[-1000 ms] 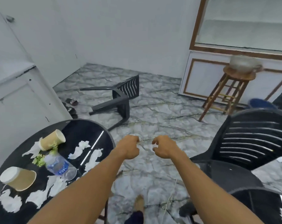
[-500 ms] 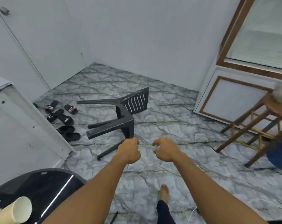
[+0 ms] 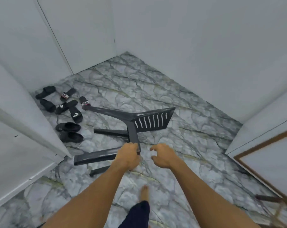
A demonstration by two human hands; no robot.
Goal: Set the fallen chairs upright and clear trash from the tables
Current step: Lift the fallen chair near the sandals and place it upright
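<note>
A black plastic chair (image 3: pixel 149 122) lies on its side on the marble floor, its slatted back pointing right and its legs pointing left. My left hand (image 3: pixel 128 156) is curled over the near corner of the chair's seat edge and seems to grip it. Just to the right of the chair, my right hand (image 3: pixel 162 155) hovers with its fingers loosely curled and holds nothing. No table or trash is in view.
Several black slippers and shoes (image 3: pixel 68 112) lie by the left wall beyond the chair's legs. A white cabinet (image 3: pixel 24 145) juts in at the left. A wood-framed panel (image 3: pixel 271 155) and a wooden stool's legs (image 3: pixel 278 204) stand at the right. My bare foot (image 3: pixel 144 193) is on the floor.
I have walked up to the fallen chair and the view has tilted down; the table has left the view. My left hand has reached the chair's seat edge, and my right hand has opened slightly.
</note>
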